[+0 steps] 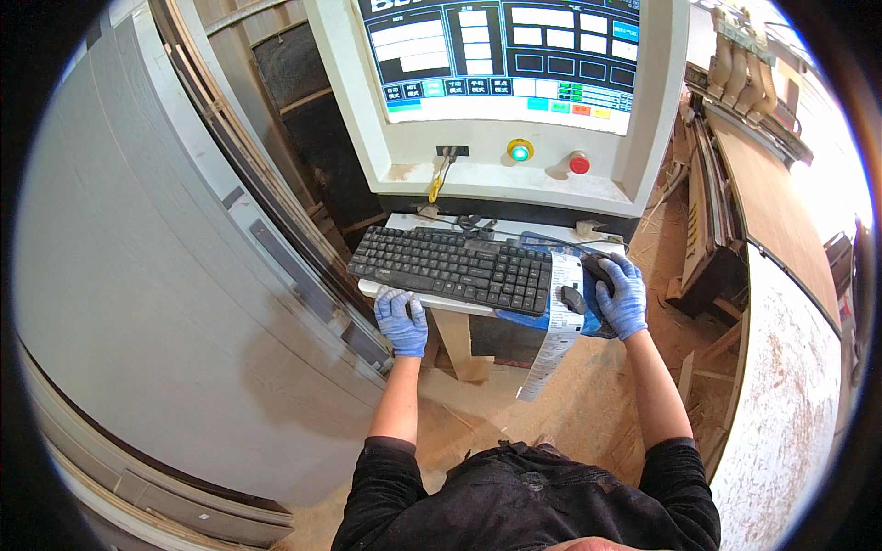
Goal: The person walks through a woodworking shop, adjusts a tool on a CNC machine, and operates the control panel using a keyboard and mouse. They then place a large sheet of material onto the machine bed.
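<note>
My left hand (401, 321), in a blue knit glove, rests at the front left edge of a white shelf (369, 287). Its fingers lie on the edge, just below a black keyboard (450, 266), and it holds nothing. At the shelf's right end my right hand (623, 298), gloved the same way, is closed over a black computer mouse (597, 267), which it partly hides. Between the keyboard and that hand lies a long printed paper strip (551, 344), hanging over the front edge. A small dark rounded object (572, 299) sits on the strip.
Above the shelf stands a white machine console with a lit screen (501, 55), a green-lit button (520, 150) and a red button (579, 163). A large grey panel (184, 266) stands left. Boards (781, 202) are at right. Sawdust covers the floor (588, 404).
</note>
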The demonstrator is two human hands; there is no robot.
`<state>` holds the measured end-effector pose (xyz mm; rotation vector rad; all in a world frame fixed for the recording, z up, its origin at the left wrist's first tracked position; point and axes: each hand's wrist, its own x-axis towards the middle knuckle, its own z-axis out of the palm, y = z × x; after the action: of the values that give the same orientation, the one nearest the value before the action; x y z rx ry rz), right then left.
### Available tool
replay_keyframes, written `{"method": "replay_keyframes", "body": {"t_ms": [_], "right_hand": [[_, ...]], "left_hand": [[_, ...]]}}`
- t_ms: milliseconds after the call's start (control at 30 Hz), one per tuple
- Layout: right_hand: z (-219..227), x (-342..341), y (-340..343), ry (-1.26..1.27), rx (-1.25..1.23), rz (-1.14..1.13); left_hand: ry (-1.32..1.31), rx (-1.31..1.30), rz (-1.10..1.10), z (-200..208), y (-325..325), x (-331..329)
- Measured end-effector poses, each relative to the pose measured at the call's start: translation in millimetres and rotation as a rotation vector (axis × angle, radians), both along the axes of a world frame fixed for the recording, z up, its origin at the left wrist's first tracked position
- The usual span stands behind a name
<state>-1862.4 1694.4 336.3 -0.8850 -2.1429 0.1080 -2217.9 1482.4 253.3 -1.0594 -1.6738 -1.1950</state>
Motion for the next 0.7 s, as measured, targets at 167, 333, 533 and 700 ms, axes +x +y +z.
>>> {"method": "replay_keyframes", "body": {"t_ms": [167,333,533,700], "right_hand": [[1.4,-0.3,-1.6,-0.009,-0.013,-0.013],[1.6,-1.0,-2.1,-0.018,-0.002,-0.02],[2.1,-0.4,-1.6,-0.004,0.005,0.001],[1.3,-0.4,-1.2,-0.004,0.013,-0.002]], "left_hand": [[-0.002,-0.01,0.002,0.9,-0.2,0.4],[-0.008,0.001,0.008,0.2,0.5,0.7],[-0.012,0.008,0.005,1.6,1.1,2.0],[-0.014,0.013,0.005,1.6,1.2,1.8]]}}
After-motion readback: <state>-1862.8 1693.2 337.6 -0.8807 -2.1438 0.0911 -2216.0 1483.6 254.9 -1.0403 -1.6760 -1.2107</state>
